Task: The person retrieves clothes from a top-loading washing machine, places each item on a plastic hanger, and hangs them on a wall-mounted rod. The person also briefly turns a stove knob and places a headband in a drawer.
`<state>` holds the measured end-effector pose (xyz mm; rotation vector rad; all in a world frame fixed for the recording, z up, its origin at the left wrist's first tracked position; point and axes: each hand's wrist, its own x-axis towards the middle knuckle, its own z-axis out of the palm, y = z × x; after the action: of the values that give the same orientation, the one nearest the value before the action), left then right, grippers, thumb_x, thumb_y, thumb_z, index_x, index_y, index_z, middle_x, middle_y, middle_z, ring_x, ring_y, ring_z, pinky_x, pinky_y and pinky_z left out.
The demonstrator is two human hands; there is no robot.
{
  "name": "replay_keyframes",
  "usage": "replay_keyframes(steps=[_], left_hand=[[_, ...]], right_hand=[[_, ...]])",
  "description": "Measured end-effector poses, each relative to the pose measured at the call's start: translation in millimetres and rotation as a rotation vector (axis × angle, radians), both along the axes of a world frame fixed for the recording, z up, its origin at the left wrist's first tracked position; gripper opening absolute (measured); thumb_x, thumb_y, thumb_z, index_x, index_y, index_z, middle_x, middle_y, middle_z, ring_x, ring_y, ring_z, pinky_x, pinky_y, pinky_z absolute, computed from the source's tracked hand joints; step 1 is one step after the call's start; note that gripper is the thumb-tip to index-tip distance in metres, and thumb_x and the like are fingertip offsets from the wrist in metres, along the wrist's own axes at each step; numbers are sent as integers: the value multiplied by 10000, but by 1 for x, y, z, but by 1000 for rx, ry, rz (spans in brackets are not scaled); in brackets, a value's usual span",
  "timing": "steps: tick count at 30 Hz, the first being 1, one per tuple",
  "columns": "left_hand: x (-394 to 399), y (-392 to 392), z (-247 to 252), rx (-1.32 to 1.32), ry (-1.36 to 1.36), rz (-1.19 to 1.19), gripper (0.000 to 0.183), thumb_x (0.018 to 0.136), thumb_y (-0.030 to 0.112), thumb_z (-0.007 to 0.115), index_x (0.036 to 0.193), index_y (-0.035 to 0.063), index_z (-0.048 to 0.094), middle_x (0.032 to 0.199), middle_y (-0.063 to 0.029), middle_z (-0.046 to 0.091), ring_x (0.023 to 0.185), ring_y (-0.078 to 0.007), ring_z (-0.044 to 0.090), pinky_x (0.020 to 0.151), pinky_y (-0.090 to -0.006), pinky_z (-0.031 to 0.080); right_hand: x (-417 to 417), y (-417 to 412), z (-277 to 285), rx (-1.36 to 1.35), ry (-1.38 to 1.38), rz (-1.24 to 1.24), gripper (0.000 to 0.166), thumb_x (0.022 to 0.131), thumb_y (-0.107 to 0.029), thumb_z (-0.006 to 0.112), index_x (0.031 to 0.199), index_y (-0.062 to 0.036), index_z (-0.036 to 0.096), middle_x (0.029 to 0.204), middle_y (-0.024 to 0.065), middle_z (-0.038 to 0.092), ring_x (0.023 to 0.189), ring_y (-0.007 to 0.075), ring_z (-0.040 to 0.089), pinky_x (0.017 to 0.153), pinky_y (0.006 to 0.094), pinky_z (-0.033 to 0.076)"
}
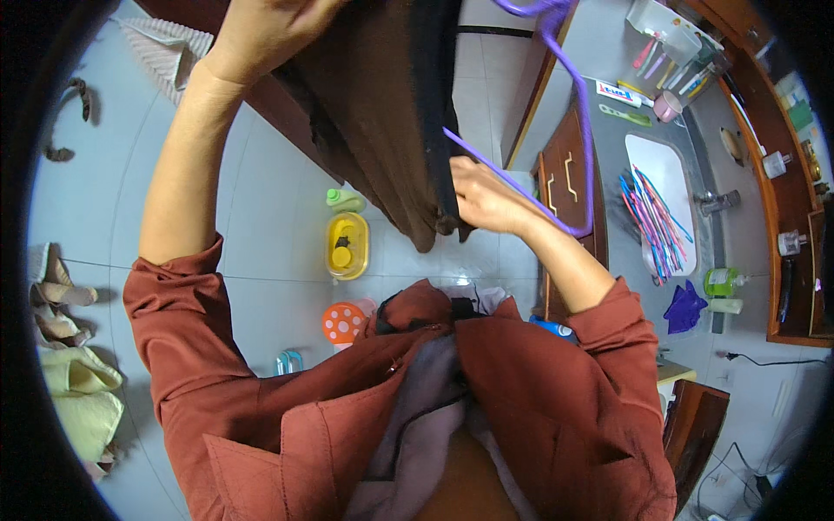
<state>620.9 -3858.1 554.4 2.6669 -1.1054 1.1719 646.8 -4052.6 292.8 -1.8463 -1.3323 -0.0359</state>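
Observation:
A dark brown and black garment (378, 117) hangs in folds in front of me. My left hand (280, 32) is at its upper left, gripping the cloth, with the fingertips cut off by the top edge. Lower down, my right hand (485, 195) holds the garment's right edge; some of its fingers are hidden by the cloth. A purple clothes hanger (586, 130) stands to the right of the garment. Its lower bar crosses over my right wrist and ends against the dark edge of the cloth. The top of the hanger runs out of view.
More coloured hangers (651, 225) lie across a white sink (677, 169) on the right-hand counter (609, 150). Toothpaste (619, 94), a pink cup (668, 106) and a green soap bottle (722, 281) are beside it. A yellow tub (347, 244) stands below. Towels (85, 423) hang at left.

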Motion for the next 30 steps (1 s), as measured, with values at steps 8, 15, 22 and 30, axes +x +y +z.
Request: replay_keyframes(steps=[8, 15, 22, 30], left_hand=[[-45, 129, -30, -78, -52, 236, 106, 778, 114, 585, 801, 13, 562, 693, -103, 561, 585, -236, 547, 535, -272, 427], [-61, 125, -59, -145, -197, 339, 136, 753, 161, 617, 773, 35, 570, 697, -80, 577, 587, -218, 558, 514, -260, 435], [-77, 137, -90, -553, -110, 387, 176, 796, 177, 584, 808, 1, 574, 658, -92, 551, 572, -153, 510, 552, -241, 413], [-70, 146, -111, -678, 1, 383, 184, 806, 169, 574, 807, -15, 571, 667, -68, 559, 592, -123, 501, 574, -222, 410]], right_hand=[[-8, -73, 75, -193, -570, -223, 176, 647, -141, 639, 725, -50, 510, 803, 98, 468, 914, 263, 456, 761, 388, 364], [7, -17, 131, 63, -655, -60, 207, 570, -17, 618, 728, -30, 485, 765, 111, 430, 808, 297, 462, 666, 364, 432], [1, -10, 140, 289, -402, -502, 451, 681, -130, 648, 1092, -53, 482, 1082, 151, 482, 1023, 306, 449, 857, 367, 381], [3, 3, 123, 197, 53, -314, 180, 822, -164, 520, 886, 3, 541, 820, 121, 532, 793, 218, 524, 697, 278, 404]])
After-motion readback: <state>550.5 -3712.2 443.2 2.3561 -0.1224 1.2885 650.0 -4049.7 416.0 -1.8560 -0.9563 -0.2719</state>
